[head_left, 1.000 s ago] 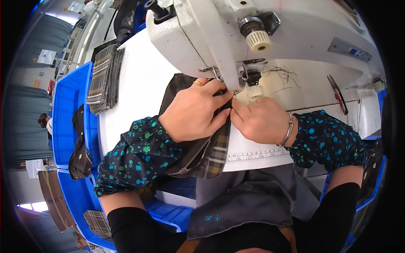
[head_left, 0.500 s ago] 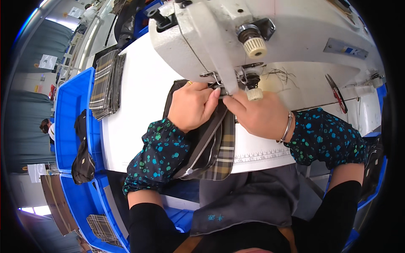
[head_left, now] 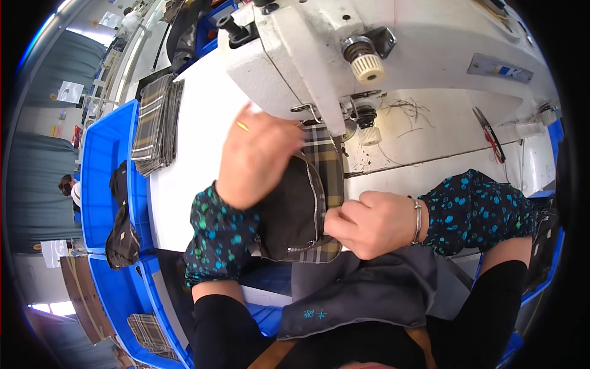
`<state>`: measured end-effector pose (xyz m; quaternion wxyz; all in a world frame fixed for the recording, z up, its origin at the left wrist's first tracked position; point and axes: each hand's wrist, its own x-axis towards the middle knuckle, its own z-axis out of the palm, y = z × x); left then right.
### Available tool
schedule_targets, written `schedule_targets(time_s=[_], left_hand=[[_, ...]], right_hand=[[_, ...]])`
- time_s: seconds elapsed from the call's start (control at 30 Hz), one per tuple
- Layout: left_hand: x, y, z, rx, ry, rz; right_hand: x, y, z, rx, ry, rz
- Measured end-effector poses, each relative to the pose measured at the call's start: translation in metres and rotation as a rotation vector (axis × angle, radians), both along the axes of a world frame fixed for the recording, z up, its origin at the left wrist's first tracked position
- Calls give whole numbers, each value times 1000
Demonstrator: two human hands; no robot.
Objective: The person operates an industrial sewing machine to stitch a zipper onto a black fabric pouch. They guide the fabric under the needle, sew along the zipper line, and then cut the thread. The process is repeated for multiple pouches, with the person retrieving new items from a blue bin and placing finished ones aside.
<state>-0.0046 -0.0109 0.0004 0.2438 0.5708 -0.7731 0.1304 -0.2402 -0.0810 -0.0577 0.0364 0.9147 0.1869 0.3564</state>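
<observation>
white tabletop (head_left: 198, 154): dark zippered fabric (head_left: 286, 212) just left of right hand (head_left: 373, 225)

R fingers (head_left: 337, 227) at edge of blk/plaid fabric (head_left: 287, 212)

Left hand (head_left: 258, 158) farther forward, back upward, blurred, right hand (head_left: 369, 225) nearer, curled

Bright light on white tabletop (head_left: 200, 123), motion blur at left grip (head_left: 255, 158), black fisheye rim
</observation>
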Motion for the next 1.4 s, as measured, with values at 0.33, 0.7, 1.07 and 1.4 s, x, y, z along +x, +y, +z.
schedule_targets(time_s=[0.33,0.7,1.07,1.4], left_hand=[[-46,27,-22,255,-130,-156],[-59,31,-23,322,-42,-74],[-59,20,-36,280,-50,-50],[-38,4,-40,282,-109,17]], right_hand=[[-2,-3,-4,54,-118,-42],[-11,16,-10,-2,75,-29],[-14,14,-6,-41,133,-128],[0,-5,-11,43,104,-261]])
